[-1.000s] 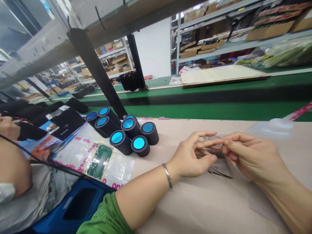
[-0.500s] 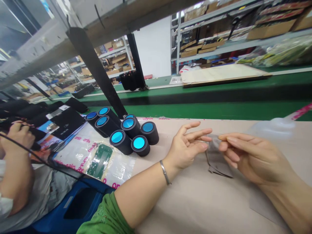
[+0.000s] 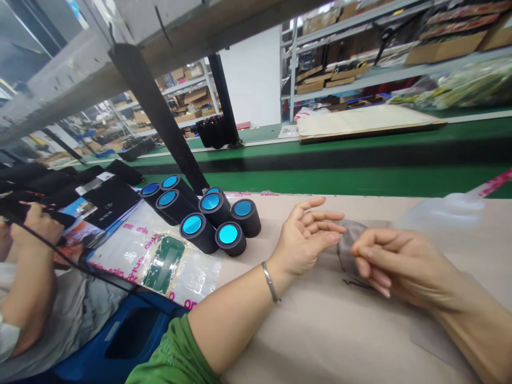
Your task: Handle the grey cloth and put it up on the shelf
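Handling a grey pouch (image 3: 349, 241) appears the step in hand, it being over the tabletop (image 3: 312, 333) between the spread left hand (image 3: 306, 240) and the right hand (image 3: 408, 261), whose grip is pressed together, contents indiscernible, the next move calling for gentle control.

Right hand (image 3: 400, 261) partly hides grey item (image 3: 349, 240), pink-marked spout (image 3: 496, 183) cut by right edge, co-worker (image 3: 32, 282) by left, distant shelf contents (image 3: 332, 77) blurred.
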### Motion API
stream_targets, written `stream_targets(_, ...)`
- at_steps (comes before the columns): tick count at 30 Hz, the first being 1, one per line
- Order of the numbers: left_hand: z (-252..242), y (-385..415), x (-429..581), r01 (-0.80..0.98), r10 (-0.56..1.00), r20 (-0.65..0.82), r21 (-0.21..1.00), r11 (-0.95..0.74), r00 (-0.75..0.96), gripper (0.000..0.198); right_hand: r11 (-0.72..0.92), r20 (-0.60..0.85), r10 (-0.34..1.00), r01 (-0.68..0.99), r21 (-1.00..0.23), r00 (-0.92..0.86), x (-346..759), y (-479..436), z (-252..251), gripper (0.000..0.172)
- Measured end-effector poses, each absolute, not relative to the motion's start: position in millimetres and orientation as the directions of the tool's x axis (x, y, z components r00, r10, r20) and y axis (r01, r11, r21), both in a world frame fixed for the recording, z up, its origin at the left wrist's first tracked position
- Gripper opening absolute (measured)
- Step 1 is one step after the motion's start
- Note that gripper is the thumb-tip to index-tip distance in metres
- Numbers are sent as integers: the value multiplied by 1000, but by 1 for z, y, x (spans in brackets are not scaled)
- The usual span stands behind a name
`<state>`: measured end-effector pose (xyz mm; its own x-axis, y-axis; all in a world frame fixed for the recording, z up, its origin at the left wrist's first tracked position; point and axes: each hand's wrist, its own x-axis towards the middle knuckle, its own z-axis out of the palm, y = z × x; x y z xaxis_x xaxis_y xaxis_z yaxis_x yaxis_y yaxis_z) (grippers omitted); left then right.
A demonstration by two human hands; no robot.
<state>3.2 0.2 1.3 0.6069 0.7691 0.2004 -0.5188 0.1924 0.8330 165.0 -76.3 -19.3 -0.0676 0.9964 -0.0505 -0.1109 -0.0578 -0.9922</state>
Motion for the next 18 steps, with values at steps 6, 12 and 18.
stream_targets(6,1,0,4,-539,770,222,822,182,598,61,-234,-35,922,484,-843,386,168,-69,-17,81)
stream_targets(12,3,-1,5,-527,767,214,830,185,606,63,-387,-101,882,586,-712,461,186,-60,-21,75)
stream_targets(18,2,1,6,-489,802,160,853,181,576,66,-225,-72,937,435,-872,342,180,-63,-23,72)
